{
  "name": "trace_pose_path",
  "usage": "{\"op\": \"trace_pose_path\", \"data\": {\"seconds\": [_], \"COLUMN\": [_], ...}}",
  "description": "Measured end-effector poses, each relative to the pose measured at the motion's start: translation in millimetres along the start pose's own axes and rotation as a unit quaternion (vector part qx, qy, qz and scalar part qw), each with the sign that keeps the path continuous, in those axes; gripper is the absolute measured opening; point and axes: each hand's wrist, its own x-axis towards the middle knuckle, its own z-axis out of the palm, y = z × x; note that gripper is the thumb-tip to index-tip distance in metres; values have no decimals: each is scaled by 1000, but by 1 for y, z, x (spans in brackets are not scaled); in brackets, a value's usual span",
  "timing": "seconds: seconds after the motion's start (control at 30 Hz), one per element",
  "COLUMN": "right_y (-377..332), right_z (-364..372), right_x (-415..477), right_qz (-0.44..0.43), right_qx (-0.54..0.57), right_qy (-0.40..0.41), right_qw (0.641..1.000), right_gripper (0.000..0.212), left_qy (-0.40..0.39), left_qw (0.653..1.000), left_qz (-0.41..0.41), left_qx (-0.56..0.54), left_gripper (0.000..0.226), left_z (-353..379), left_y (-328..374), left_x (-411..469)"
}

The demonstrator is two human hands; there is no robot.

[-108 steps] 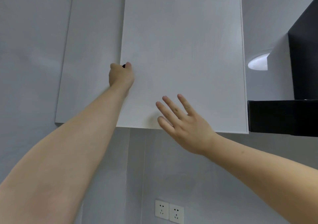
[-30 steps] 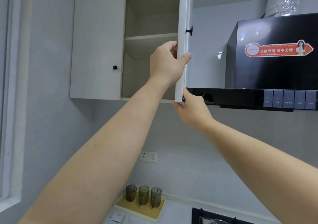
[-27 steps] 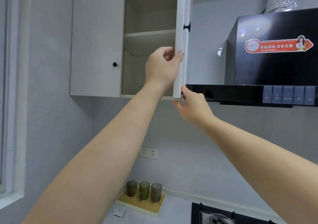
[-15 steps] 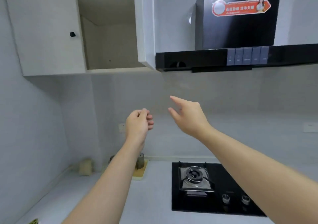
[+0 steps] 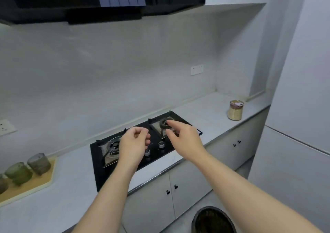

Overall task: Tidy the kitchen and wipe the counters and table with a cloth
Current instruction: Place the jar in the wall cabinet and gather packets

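Observation:
Both my hands hover in the air above the black gas hob (image 5: 125,161) set into the grey counter (image 5: 210,118). My left hand (image 5: 133,147) has its fingers loosely curled and holds nothing. My right hand (image 5: 184,138) is relaxed with the fingers bent forward, also holding nothing. A jar (image 5: 235,110) with a patterned lid and pale contents stands on the counter to the right, well beyond my right hand. No cloth shows in view.
A wooden tray (image 5: 35,181) with green and grey glasses (image 5: 38,164) sits at the left. The black range hood (image 5: 89,2) hangs overhead. A white fridge (image 5: 300,125) stands at the right. A dark bin (image 5: 213,220) is on the floor below white cabinet doors (image 5: 189,188).
Both hands let go of the open upper cabinet door and came down over the hob. The view swung down and to the right, from the cabinet to the counter.

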Motion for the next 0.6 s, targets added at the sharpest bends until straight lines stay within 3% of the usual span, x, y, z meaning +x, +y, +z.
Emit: {"op": "trace_pose_path", "data": {"seconds": [0.3,0.6], "right_y": [147,241], "right_z": [-94,-150], "right_x": [59,132], "right_qz": [91,134], "right_qx": [33,2], "right_qy": [52,33], "right_qw": [994,990], "right_gripper": [36,40], "left_qy": [-76,-121], "left_qw": [995,988], "left_qz": [-38,-63], "left_qx": [58,74], "left_gripper": [10,8], "left_z": [171,290], "left_y": [-13,-15], "left_x": [29,82]}}
